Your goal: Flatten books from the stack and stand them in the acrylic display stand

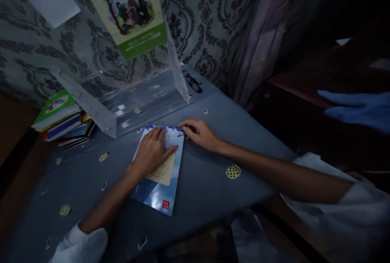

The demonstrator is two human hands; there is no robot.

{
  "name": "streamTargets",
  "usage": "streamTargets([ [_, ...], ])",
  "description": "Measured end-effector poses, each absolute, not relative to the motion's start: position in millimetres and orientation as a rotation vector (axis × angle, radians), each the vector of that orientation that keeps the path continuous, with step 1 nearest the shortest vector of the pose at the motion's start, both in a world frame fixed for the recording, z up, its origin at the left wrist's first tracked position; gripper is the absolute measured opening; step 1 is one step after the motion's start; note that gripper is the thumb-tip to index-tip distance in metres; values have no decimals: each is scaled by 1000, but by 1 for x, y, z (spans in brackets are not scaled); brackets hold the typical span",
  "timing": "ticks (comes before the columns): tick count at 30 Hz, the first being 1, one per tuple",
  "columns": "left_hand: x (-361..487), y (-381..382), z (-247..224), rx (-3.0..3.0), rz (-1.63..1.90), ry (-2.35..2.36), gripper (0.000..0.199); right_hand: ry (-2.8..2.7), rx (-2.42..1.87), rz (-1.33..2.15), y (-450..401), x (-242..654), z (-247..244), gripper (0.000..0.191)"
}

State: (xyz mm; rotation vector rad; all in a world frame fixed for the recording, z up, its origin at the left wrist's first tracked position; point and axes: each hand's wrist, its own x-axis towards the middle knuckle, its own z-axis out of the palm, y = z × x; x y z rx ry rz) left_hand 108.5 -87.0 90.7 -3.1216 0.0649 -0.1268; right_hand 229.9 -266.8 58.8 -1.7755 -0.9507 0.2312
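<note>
On gray-blue cloth (204, 190), hands press a blue book (163, 192).

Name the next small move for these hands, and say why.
I would probably raise the blue book slightly by its far right corner: the right hand has its fingertips at that corner, while the left hand lies across the book and could steady it.

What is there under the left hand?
Under the left hand lies the blue book, its yellowish panel partly visible. The cover parts directly beneath the palm and fingers are hidden.
</note>
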Motion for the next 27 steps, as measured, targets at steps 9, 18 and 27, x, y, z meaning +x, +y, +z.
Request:
streamTargets([
  [9,126,-158,114,-2869,107,-148,33,-928,-1762,172,-270,240,55,28],
  [18,133,-171,117,-2822,173,-253,32,-817,-1629,348,-269,251,53,33],
  [27,133,-170,123,-2827,175,-226,34,-725,-1541,460,-270,255,54,31],
])
